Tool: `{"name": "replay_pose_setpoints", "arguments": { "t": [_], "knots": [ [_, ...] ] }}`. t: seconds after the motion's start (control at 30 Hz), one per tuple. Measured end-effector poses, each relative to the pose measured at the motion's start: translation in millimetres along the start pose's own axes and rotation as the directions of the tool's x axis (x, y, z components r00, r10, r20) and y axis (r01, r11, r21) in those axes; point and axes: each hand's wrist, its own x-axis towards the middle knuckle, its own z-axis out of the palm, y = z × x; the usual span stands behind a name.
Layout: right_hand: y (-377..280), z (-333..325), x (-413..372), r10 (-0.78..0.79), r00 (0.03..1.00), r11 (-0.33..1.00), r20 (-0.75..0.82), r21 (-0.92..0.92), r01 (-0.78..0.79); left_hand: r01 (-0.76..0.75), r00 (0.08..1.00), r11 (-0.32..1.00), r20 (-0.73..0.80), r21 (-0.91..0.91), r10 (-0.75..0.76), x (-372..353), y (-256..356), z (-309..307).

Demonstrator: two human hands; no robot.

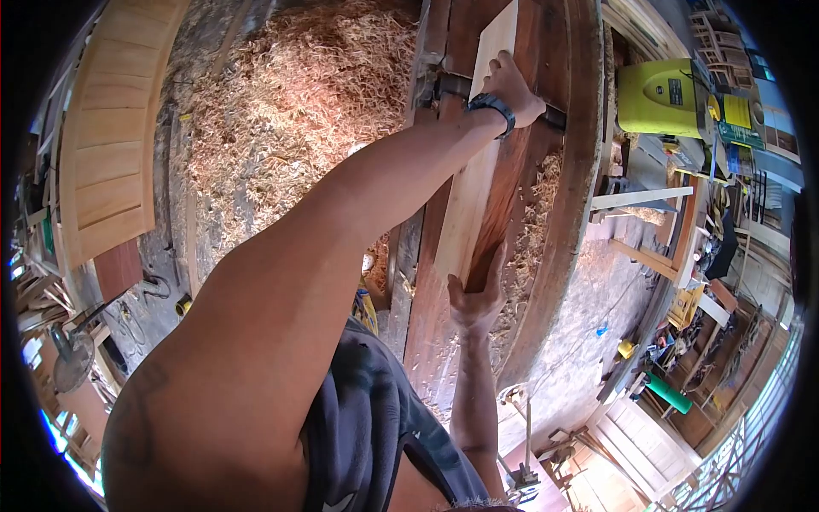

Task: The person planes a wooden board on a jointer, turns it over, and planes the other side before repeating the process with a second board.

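Long brown wooden bench (567,196) ran up the middle of the view. Large heap of curled, pale tan wood shavings (286,102) lay left of it; more shavings were scattered on the bench itself. Pale wooden panelled door (107,175) was at far left, boxy yellow-green machine housing (657,98) at upper right.

Long, narrow, pale wooden board (465,209) lay lengthwise over the bench, its near end toward the person. It crossed a black cylindrical fitting (454,85), which showed on both sides of the left wrist.

Left hand (512,92) was palm down on the far part of the board, fingers bent and close together, tips on the wood. Whether they clamped it could not be told. Right hand (476,305) was at the near end: thumb apart from the fingers, thumb against the board's end, fingers reaching up beside it. Dark wristwatch (493,109) on the left wrist.

Progress, as judged: board in position and under both hands, so work on it looked to be under way. The shavings suggested much planing, though not necessarily of this board. Underside hidden; how much of it was worked or left could not be told.
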Motion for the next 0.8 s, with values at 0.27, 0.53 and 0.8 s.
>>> {"name": "replay_pose_setpoints", "arguments": {
  "t": [0.27,0.53,0.8],
  "knots": [
    [-0.4,7.4,25.9,-0.059,0.998,0.997,-0.037,-0.052,0.057,0.057,0.997,0.998,0.052,-0.016,-0.056,27.0,8.1,-3.7],
    [-11.2,10.4,56.1,0.005,1.0,0.998,-0.016,-0.055,-0.005,0.021,1.0,1.0,-0.015,0.017,-0.021,52.1,18.4,-8.3],
    [-32.5,13.8,89.6,-0.009,0.999,1.0,-0.044,-0.013,0.008,0.006,0.997,0.99,0.072,-0.143,0.004,68.8,39.6,-32.6]
  ]
}}
